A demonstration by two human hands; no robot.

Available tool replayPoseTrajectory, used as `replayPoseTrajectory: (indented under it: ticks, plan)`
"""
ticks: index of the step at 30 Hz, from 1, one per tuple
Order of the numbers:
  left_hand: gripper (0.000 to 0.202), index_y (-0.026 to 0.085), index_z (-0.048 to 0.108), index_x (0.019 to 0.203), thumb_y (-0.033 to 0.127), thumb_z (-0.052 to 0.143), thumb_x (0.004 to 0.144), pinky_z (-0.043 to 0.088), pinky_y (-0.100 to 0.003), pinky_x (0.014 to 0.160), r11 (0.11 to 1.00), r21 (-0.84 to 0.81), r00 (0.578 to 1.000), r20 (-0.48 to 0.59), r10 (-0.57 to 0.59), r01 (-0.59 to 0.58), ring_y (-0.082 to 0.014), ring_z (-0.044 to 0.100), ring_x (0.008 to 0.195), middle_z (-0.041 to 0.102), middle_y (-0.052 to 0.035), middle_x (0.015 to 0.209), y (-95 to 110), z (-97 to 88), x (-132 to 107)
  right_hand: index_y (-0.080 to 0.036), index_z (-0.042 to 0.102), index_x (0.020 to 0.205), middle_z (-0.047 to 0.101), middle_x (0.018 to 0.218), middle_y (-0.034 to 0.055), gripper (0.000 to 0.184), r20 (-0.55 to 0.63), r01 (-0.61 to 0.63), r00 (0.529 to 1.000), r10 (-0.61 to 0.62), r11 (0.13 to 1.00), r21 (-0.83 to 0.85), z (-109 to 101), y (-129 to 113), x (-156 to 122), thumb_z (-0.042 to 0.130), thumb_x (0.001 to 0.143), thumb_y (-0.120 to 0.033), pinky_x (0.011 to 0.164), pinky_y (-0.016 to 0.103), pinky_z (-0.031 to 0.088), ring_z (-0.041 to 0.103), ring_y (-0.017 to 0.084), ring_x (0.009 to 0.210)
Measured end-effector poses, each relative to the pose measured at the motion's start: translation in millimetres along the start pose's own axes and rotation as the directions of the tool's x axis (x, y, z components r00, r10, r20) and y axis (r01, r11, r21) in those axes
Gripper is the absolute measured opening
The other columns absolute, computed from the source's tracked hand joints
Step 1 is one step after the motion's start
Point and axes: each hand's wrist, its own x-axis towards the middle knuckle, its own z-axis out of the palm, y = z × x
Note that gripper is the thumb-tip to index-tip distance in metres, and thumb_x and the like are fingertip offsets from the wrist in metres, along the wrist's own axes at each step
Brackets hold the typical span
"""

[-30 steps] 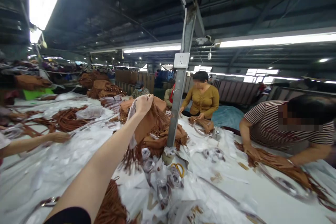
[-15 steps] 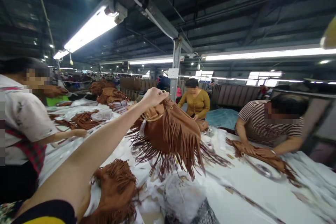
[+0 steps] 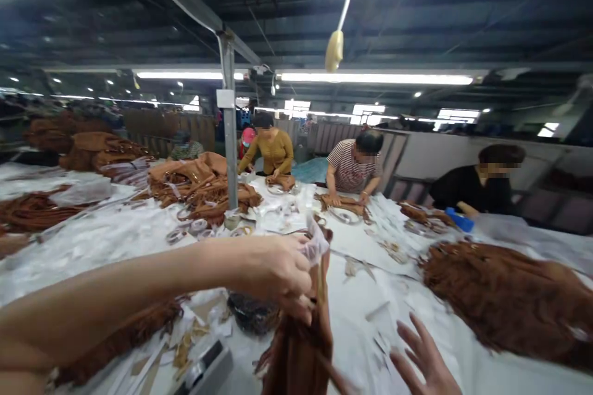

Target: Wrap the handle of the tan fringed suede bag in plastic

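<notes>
My left hand (image 3: 278, 274) is closed on the top of a brown fringed suede bag (image 3: 301, 345), which hangs below my fingers close to me. A scrap of clear plastic (image 3: 315, 245) sticks up by my fingertips. My right hand (image 3: 424, 361) is at the bottom edge, fingers spread and holding nothing, just right of the bag. Both hands are above the white worktable (image 3: 361, 247).
A large brown fringed heap (image 3: 504, 302) lies to the right. More brown bags (image 3: 204, 188) are piled around a metal post (image 3: 230, 154). Tape rolls (image 3: 199, 228) lie near it. Three other people (image 3: 273, 151) work on the table's far side.
My left hand has lifted the fringed bag from the pile by the post and brought it down close to me. The view swung right, and my right hand has come into view.
</notes>
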Motion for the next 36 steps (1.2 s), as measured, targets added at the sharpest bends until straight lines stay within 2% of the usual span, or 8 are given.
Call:
replayPoseTrajectory:
  ticks: [4, 7, 11, 15, 22, 25, 30, 36]
  plan:
    - [0.015, 0.023, 0.062, 0.069, 0.025, 0.064, 0.084, 0.037, -0.038, 0.101, 0.979, 0.116, 0.978, 0.141, 0.152, -0.169, -0.0181, 0.054, 0.071, 0.060, -0.0008, 0.066, 51.6, 45.9, 20.3, -0.022, 0.020, 0.148, 0.033, 0.151, 0.0147, 0.097, 0.063, 0.293, 0.956, -0.286, 0.946, -0.142, -41.4, -36.3, -15.5, 0.069, 0.068, -0.049, 0.112, 0.052, 0.031, 0.034, 0.032, 0.138]
    - [0.016, 0.023, 0.062, 0.069, 0.016, 0.061, 0.083, 0.037, -0.036, 0.103, 0.980, 0.091, 0.971, 0.178, 0.161, -0.179, -0.0186, 0.053, 0.076, 0.061, -0.0016, 0.068, 72.9, 77.2, 19.0, -0.021, 0.047, 0.134, 0.053, 0.135, 0.0119, 0.081, 0.334, 0.352, 0.903, -0.271, 0.911, -0.215, -49.6, -39.4, -25.2, 0.076, 0.060, -0.036, 0.108, 0.048, 0.036, 0.044, 0.033, 0.128]
    - [0.015, 0.025, 0.062, 0.072, 0.016, 0.059, 0.085, 0.039, -0.034, 0.100, 0.999, -0.021, 0.980, 0.196, 0.038, -0.035, -0.0190, 0.054, 0.084, 0.064, -0.0023, 0.074, 84.1, 110.9, -4.2, -0.019, 0.065, 0.071, 0.064, 0.067, -0.0010, 0.011, 0.699, 0.168, 0.715, 0.010, 0.968, -0.185, -40.0, -3.4, -54.3, 0.062, 0.072, -0.029, 0.066, 0.029, 0.048, 0.060, 0.018, 0.069]
    - [0.007, 0.023, 0.062, 0.078, 0.021, 0.061, 0.085, 0.036, -0.038, 0.102, 0.957, -0.176, 0.941, 0.294, -0.170, 0.228, -0.0217, 0.055, 0.100, 0.066, -0.0039, 0.086, 80.4, 131.3, -43.2, -0.019, 0.053, 0.072, 0.057, 0.058, -0.0037, 0.024, 0.644, -0.137, 0.756, 0.119, 0.990, -0.023, -23.2, 30.5, -82.2, 0.050, 0.083, -0.040, 0.046, 0.023, 0.037, 0.050, 0.012, 0.050]
    - [0.037, 0.022, 0.057, 0.112, 0.035, 0.065, 0.078, 0.050, -0.028, 0.075, 0.304, -0.614, 0.616, 0.391, -0.684, 0.728, -0.0171, 0.062, 0.085, 0.061, -0.0034, 0.105, 69.0, 138.0, -86.1, -0.022, 0.044, 0.071, 0.039, 0.053, -0.0085, 0.037, 0.438, -0.139, 0.896, 0.075, 0.984, 0.116, 20.7, 10.4, -96.5, 0.049, 0.086, -0.055, 0.043, 0.022, 0.031, 0.042, 0.009, 0.045]
    - [0.074, 0.024, 0.037, 0.137, 0.040, 0.069, 0.072, 0.051, -0.030, 0.071, 0.216, -0.628, 0.485, 0.294, -0.824, 0.748, -0.0173, 0.061, 0.083, 0.050, -0.0091, 0.123, 74.0, 157.9, -92.4, -0.022, 0.045, 0.072, 0.041, 0.055, -0.0075, 0.039, 0.414, -0.107, 0.909, 0.052, 0.988, 0.111, 34.7, -5.0, -104.3, 0.045, 0.087, -0.058, 0.045, 0.023, 0.034, 0.042, 0.010, 0.047]
    - [0.020, 0.020, 0.065, 0.093, 0.034, 0.061, 0.079, 0.042, -0.041, 0.090, 0.479, -0.311, 0.556, 0.246, -0.794, 0.821, -0.0282, 0.053, 0.102, 0.058, -0.0080, 0.098, 81.2, 197.1, -110.7, -0.022, 0.053, 0.076, 0.050, 0.058, -0.0040, 0.040, 0.371, -0.016, 0.929, 0.018, 1.000, -0.008, 38.6, -24.4, -123.8, 0.044, 0.088, -0.059, 0.055, 0.026, 0.042, 0.051, 0.014, 0.058]
    - [0.034, 0.020, 0.054, 0.080, 0.044, 0.035, 0.094, 0.042, -0.028, 0.070, 0.412, -0.536, 0.623, 0.301, -0.722, 0.737, -0.0172, 0.056, 0.076, 0.061, -0.0016, 0.079, 107.2, 204.4, -137.7, -0.020, 0.051, 0.127, 0.063, 0.117, 0.0100, 0.063, 0.381, 0.083, 0.925, 0.009, 0.971, -0.225, 19.6, -78.5, -149.5, 0.068, 0.075, -0.051, 0.096, 0.040, 0.044, 0.057, 0.026, 0.109]
